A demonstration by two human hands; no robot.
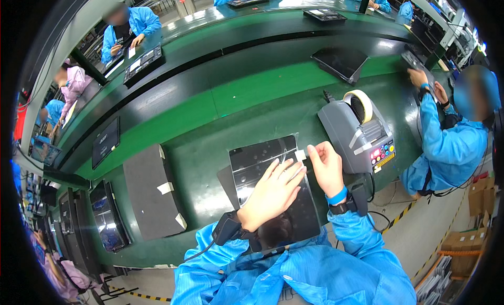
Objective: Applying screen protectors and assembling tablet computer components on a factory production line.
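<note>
A glossy black flat panel [302, 210] with a clear film on its surface lies in front of me at the table's near edge. My left hand [275, 192] rests on it, fingers stretched out and holding nothing. At the panel's right edge, my right hand [325, 168] is closed, thumb and index finger together at a small piece of whitish tape [300, 155]. The tape reaches onto the panel's upper right part. Just beyond my right hand stands a grey tape dispenser [344, 131] with a roll of pale tape [362, 105].
Left of the panel lies a grey foam-like sheet [152, 194] with tape bits along its edge. Farther left are dark panels [109, 215]. Another black panel [341, 62] sits by the dark conveyor strip [236, 68]. A co-worker [451, 126] works at the right.
</note>
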